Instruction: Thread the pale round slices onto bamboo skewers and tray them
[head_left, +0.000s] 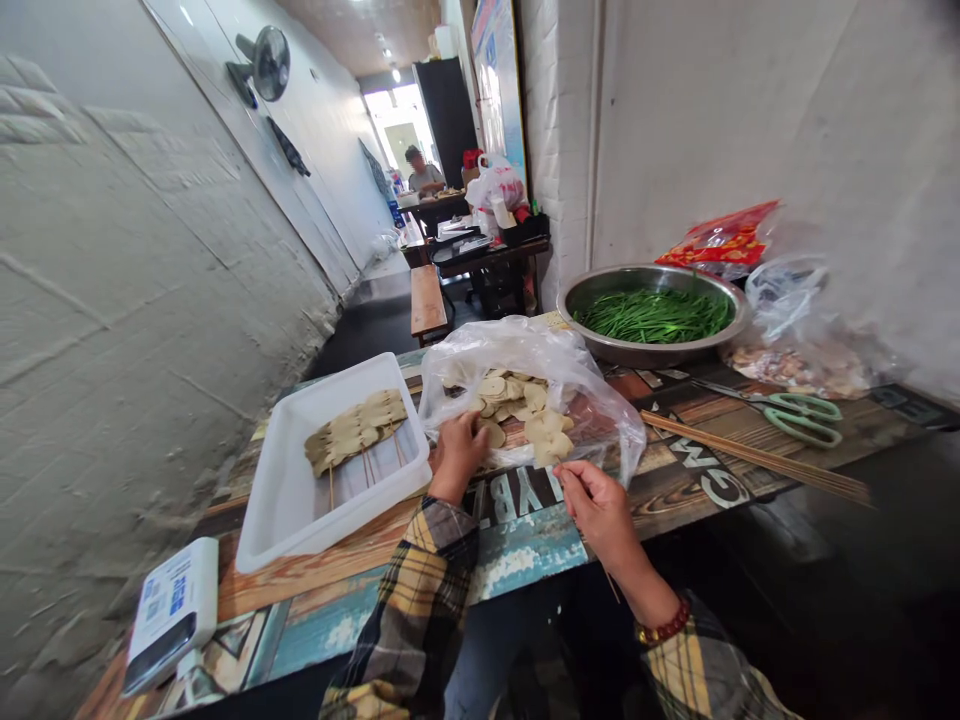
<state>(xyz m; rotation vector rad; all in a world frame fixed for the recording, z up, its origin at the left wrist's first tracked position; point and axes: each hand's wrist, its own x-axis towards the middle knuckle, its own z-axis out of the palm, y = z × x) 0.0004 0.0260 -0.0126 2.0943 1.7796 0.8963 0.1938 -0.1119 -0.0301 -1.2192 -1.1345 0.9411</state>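
Observation:
My right hand (600,508) is closed around a thin wooden skewer (612,584), its lower end sticking out below my palm. Pale, thin round slices (547,437) are threaded at the skewer's upper end. At the mouth of a clear plastic bag (517,343), my left hand (459,455) has its fingertips pinched at the edge of a single pale slice (493,433). More loose slices (510,390) lie heaped in the bag. To the left, a white plastic tray (262,500) holds several filled skewers (356,430) laid side by side.
Bare wooden skewers (757,457) and green-handled scissors (802,415) lie on the right. Behind them stand a metal basin (652,350) of green chives (656,315) and a plastic bag (795,340). A white payment box (172,610) is front left. A person (425,175) sits far back.

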